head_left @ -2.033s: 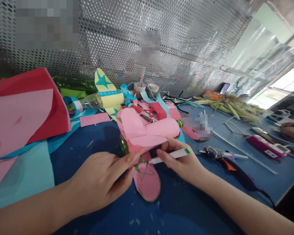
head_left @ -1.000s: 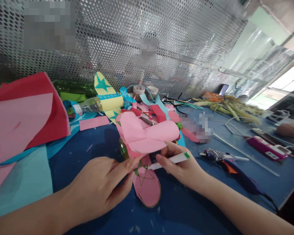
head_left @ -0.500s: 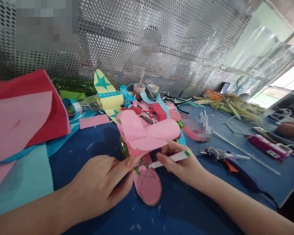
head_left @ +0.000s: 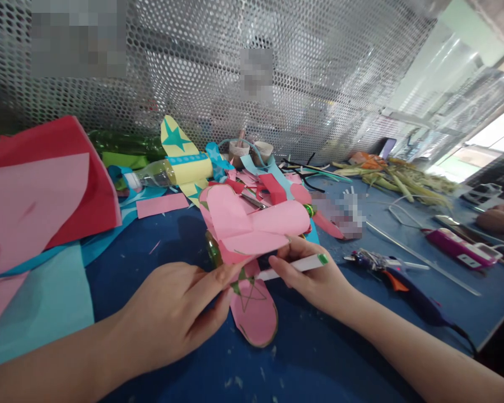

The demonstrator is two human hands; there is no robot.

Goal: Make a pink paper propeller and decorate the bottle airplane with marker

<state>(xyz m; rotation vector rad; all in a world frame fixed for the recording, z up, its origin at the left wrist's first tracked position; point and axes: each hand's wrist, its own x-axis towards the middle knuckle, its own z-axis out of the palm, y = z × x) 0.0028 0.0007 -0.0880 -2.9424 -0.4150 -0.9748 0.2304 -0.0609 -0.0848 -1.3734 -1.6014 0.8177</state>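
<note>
A pink paper airplane (head_left: 256, 221) built around a green bottle lies at the middle of the blue table. My left hand (head_left: 189, 313) pinches the paper near the base of its nearer wing (head_left: 258, 322). That wing carries a star outline, partly coloured dark green. My right hand (head_left: 308, 268) grips a white marker (head_left: 294, 267) with a green end, its tip end pointing at the star. Whether the tip touches the paper, I cannot tell. Behind the pink airplane rests a yellow bottle airplane (head_left: 191, 170) with blue-green stars.
Red and pink paper sheets (head_left: 33, 190) fill the left side. On the right lie a blue glue gun (head_left: 407, 285), a clear glue stick (head_left: 424, 260), a purple power strip (head_left: 462, 249) and dried husks (head_left: 399, 182). Another person's hand (head_left: 502, 218) is at the far right.
My right hand and the marker have shifted very slightly, with the tip end a little higher. My left hand keeps its hold on the pink airplane. The camera view has moved slightly.
</note>
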